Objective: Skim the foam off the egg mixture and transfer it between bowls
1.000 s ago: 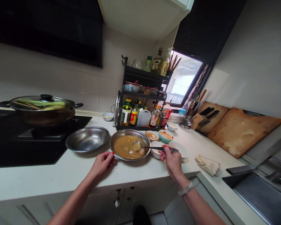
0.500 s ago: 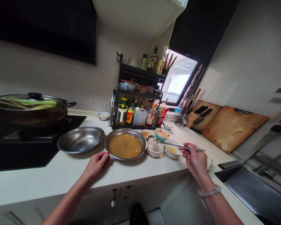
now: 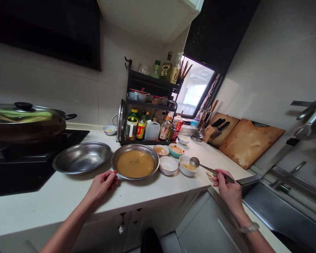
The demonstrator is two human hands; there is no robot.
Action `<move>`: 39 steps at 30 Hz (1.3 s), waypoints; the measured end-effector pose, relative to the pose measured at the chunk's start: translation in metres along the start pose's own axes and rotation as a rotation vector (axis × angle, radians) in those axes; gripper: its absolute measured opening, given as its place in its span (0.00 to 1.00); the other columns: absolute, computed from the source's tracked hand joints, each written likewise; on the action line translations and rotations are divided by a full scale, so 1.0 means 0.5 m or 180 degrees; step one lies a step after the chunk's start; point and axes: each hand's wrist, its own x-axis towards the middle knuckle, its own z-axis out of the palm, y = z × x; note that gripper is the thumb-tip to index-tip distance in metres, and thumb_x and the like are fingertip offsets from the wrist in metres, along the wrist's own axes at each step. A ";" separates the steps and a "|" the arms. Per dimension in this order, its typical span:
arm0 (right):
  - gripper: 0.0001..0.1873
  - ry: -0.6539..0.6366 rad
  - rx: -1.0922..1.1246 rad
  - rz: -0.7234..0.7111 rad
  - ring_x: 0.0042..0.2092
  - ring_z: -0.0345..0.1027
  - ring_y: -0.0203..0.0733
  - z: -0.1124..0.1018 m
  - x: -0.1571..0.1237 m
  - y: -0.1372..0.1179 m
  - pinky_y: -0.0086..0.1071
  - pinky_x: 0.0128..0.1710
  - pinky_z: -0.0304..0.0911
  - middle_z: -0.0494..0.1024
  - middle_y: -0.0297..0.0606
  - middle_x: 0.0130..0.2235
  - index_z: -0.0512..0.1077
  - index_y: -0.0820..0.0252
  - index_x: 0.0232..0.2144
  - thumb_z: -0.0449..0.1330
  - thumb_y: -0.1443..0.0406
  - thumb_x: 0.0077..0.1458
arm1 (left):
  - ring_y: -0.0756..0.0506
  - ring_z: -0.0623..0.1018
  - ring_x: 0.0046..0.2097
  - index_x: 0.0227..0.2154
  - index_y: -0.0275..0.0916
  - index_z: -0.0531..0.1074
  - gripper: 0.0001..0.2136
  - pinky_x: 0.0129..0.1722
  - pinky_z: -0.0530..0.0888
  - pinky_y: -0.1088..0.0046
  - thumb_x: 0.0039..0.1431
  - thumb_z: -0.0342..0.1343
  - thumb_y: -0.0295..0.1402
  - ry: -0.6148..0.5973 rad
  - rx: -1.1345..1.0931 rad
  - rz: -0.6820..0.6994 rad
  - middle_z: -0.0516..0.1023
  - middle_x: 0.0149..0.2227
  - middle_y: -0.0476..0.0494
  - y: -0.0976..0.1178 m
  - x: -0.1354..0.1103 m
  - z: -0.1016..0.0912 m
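Note:
My right hand [image 3: 228, 188] is closed around the handle of a metal spoon [image 3: 194, 162]. The spoon's head is over the right side of a white bowl [image 3: 183, 172] with yellowish contents. At the near left rim of a round metal dish [image 3: 156, 168] full of cloudy yellow-brown liquid, my left hand [image 3: 102, 184] pinches the edge between thumb and fingers. Between the dish and that bowl stands another white bowl [image 3: 169, 172], with a little pale residue inside. Behind it are a turquoise bowl [image 3: 176, 154] and a small bowl [image 3: 160, 154], both with orange-tan liquid.
An empty metal dish [image 3: 81, 167] stands to the left, beside a lidded pan [image 3: 26, 128] on the black stove. A black rack [image 3: 147, 143] of bottles backs the counter. Cutting boards [image 3: 250, 142] and a knife block [image 3: 212, 133] lean right, near the sink [image 3: 287, 218].
My right hand has moved right and down, taking the spoon from above the pale-residue bowl to the bowl with yellowish contents. My left hand stays at the dish; the view has shifted slightly.

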 end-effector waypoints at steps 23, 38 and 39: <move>0.17 -0.1355 0.2001 0.0299 0.18 0.64 0.32 0.340 -0.106 -0.194 0.26 0.18 0.64 0.71 0.31 0.21 0.71 0.62 0.35 0.56 0.53 0.56 | 0.52 0.65 0.19 0.20 0.36 0.68 0.22 0.20 0.60 0.77 0.47 0.55 0.55 0.0024 0.0077 0.0129 0.72 0.18 0.48 -0.005 0.004 0.004; 0.18 -0.0535 0.2638 0.1712 0.18 0.65 0.35 0.293 -0.050 -0.201 0.24 0.13 0.58 0.74 0.34 0.19 0.69 0.63 0.27 0.67 0.56 0.39 | 0.53 0.65 0.20 0.21 0.36 0.69 0.21 0.20 0.60 0.78 0.48 0.56 0.53 0.0055 0.0048 0.0126 0.72 0.18 0.48 0.000 -0.001 0.004; 0.17 -0.0512 0.2657 0.1723 0.19 0.65 0.35 0.286 -0.046 -0.200 0.24 0.13 0.58 0.74 0.35 0.19 0.69 0.63 0.27 0.66 0.56 0.39 | 0.52 0.66 0.20 0.21 0.36 0.69 0.21 0.20 0.61 0.78 0.48 0.56 0.53 0.0058 0.0038 0.0111 0.72 0.18 0.48 -0.001 -0.001 0.003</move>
